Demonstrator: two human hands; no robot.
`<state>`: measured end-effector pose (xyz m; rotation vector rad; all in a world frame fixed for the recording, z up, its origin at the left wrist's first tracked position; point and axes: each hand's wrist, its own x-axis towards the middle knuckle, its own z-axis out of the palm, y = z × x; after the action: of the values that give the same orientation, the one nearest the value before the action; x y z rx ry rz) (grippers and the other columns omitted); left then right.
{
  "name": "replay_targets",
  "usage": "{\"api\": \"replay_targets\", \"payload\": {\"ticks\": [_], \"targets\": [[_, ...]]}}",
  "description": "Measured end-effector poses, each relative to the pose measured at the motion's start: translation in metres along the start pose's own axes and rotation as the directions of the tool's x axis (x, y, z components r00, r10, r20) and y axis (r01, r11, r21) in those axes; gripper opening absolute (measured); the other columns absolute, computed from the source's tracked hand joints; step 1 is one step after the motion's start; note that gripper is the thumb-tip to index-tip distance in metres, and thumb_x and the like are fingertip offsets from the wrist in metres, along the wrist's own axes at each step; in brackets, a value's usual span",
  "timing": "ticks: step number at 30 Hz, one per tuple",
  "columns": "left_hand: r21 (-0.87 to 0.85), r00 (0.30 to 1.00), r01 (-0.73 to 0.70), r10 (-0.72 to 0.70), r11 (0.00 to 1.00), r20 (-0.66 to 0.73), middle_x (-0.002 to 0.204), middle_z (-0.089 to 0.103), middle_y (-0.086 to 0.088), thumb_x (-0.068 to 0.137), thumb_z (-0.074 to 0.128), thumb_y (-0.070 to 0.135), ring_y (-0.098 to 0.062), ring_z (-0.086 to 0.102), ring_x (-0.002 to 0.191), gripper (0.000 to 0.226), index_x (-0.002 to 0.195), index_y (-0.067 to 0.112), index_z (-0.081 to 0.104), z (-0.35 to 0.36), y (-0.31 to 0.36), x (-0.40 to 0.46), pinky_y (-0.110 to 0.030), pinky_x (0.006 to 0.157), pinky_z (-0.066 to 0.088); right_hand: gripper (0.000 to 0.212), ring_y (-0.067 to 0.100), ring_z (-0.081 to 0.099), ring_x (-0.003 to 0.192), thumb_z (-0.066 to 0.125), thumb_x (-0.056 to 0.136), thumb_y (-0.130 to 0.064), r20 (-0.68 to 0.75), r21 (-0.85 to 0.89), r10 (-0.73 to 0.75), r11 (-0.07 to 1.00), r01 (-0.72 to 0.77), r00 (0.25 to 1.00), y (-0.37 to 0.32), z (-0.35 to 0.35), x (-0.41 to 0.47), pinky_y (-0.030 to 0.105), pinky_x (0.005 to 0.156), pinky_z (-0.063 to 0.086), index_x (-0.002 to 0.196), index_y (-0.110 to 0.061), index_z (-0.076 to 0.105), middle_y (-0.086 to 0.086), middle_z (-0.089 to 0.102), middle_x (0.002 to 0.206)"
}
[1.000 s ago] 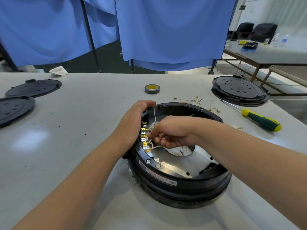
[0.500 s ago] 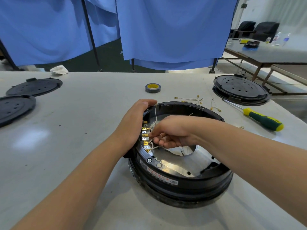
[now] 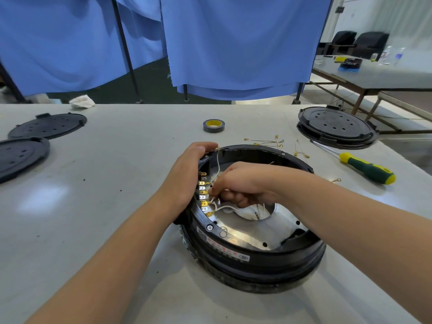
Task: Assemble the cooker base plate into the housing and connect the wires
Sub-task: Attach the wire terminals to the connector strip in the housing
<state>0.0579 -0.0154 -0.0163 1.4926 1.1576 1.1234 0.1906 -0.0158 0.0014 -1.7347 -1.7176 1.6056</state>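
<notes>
Head view: since a second ago little has changed. The left hand (image 3: 187, 176) still grips the housing (image 3: 254, 260) rim on the worktop (image 3: 105, 183), and the right hand (image 3: 243, 185) still pinches a white wire (image 3: 216, 205) at the terminal strip (image 3: 203, 195), so wiring seems under way, base plate (image 3: 252, 232) seated. The housing label (image 3: 222, 250) has red writing too small to read.

Your left hand (image 3: 184, 181) grips the housing (image 3: 257, 260) rim; your right hand (image 3: 240, 183), fingers curled, pinches a white wire (image 3: 216, 204).
</notes>
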Motion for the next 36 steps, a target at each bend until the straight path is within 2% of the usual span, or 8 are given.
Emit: {"api": "replay_targets", "payload": {"ticks": [3, 7, 13, 18, 21, 25, 33, 36], "targets": [[-0.002, 1.000, -0.002, 0.002, 1.000, -0.003, 0.124, 0.062, 0.000, 0.102, 0.024, 0.018, -0.018, 0.054, 0.121, 0.040, 0.117, 0.021, 0.061, 0.000, -0.001, 0.000, -0.043, 0.110, 0.038, 0.013, 0.011, 0.023, 0.041, 0.061, 0.086, -0.018, -0.024, -0.079, -0.001, 0.997, -0.001, 1.000, -0.002, -0.002, -0.002, 0.020, 0.041, 0.021, 0.075, -0.013, 0.058, -0.003, 0.035, 0.046], [0.000, 1.000, -0.020, 0.020, 1.000, -0.008, 0.122, 0.063, 0.000, 0.101, 0.024, 0.015, -0.015, 0.055, 0.119, 0.041, 0.116, 0.019, 0.062, -0.001, -0.002, 0.001, -0.039, 0.109, 0.039, 0.021, 0.009, 0.017, 0.044, 0.063, 0.088, -0.029, 0.028, -0.016, 0.058, 0.998, -0.057, 0.998, -0.002, -0.007, -0.006, 0.018, 0.042, 0.016, 0.075, -0.013, 0.065, -0.005, 0.030, 0.048], [0.022, 0.999, -0.032, 0.032, 0.999, -0.005, 0.122, 0.063, 0.000, 0.101, 0.024, 0.015, -0.015, 0.055, 0.119, 0.042, 0.117, 0.020, 0.062, -0.002, -0.004, 0.003, -0.041, 0.108, 0.040, 0.032, 0.010, 0.032, 0.044, 0.074, 0.078, -0.038, -0.101, -0.153, 0.015, 0.988, -0.030, 0.995, 0.001, -0.013, -0.006, 0.020, 0.042, 0.029, 0.074, -0.013, 0.056, -0.001, 0.041, 0.055], [0.020, 0.998, -0.055, 0.055, 0.998, -0.005, 0.119, 0.065, 0.001, 0.101, 0.024, 0.014, -0.013, 0.057, 0.116, 0.042, 0.111, 0.020, 0.064, -0.003, -0.006, 0.004, -0.032, 0.102, 0.044, 0.026, 0.006, 0.031, 0.038, 0.071, 0.080, -0.043, 0.002, -0.170, 0.040, 0.985, -0.039, 0.999, 0.000, -0.013, -0.011, 0.015, 0.038, 0.027, 0.072, -0.018, 0.071, -0.008, 0.039, 0.045], [-0.028, 0.999, -0.038, 0.037, 0.999, -0.007, 0.116, 0.067, 0.002, 0.100, 0.026, 0.015, -0.013, 0.059, 0.114, 0.041, 0.103, 0.024, 0.066, -0.002, -0.007, 0.005, -0.026, 0.095, 0.045, 0.028, 0.005, 0.023, 0.037, 0.066, 0.085, -0.044, 0.114, -0.140, 0.109, 0.986, -0.092, 0.987, 0.000, -0.012, -0.011, 0.014, 0.036, 0.020, 0.074, -0.018, 0.066, -0.009, 0.031, 0.043], [-0.043, 1.000, -0.029, 0.029, 0.999, -0.010, 0.116, 0.067, 0.000, 0.100, 0.026, 0.017, -0.016, 0.059, 0.114, 0.041, 0.100, 0.025, 0.066, -0.002, -0.008, 0.006, -0.035, 0.102, 0.044, 0.025, 0.004, 0.020, 0.033, 0.061, 0.090, -0.040, 0.239, -0.062, 0.146, 0.989, -0.135, 0.960, 0.000, -0.011, -0.008, 0.012, 0.033, 0.017, 0.077, -0.018, 0.060, -0.010, 0.028, 0.038], [-0.037, 0.999, -0.033, 0.032, 0.999, -0.015, 0.114, 0.068, 0.003, 0.100, 0.027, 0.017, -0.013, 0.060, 0.112, 0.042, 0.100, 0.026, 0.068, -0.002, -0.009, 0.005, -0.033, 0.100, 0.045, 0.022, 0.004, 0.021, 0.033, 0.062, 0.091, -0.030, 0.250, 0.014, 0.166, 0.984, -0.175, 0.954, 0.002, -0.010, -0.005, 0.010, 0.035, 0.017, 0.072, -0.019, 0.061, -0.010, 0.030, 0.039], [-0.041, 0.999, -0.031, 0.031, 0.999, -0.011, 0.115, 0.068, 0.002, 0.100, 0.026, 0.017, -0.014, 0.060, 0.113, 0.043, 0.099, 0.027, 0.068, -0.002, -0.009, 0.005, -0.037, 0.103, 0.044, 0.022, 0.004, 0.023, 0.031, 0.063, 0.091, -0.027, 0.235, 0.035, 0.167, 0.983, -0.180, 0.958, 0.001, -0.009, -0.005, 0.010, 0.033, 0.020, 0.071, -0.018, 0.062, -0.010, 0.032, 0.038]]}}
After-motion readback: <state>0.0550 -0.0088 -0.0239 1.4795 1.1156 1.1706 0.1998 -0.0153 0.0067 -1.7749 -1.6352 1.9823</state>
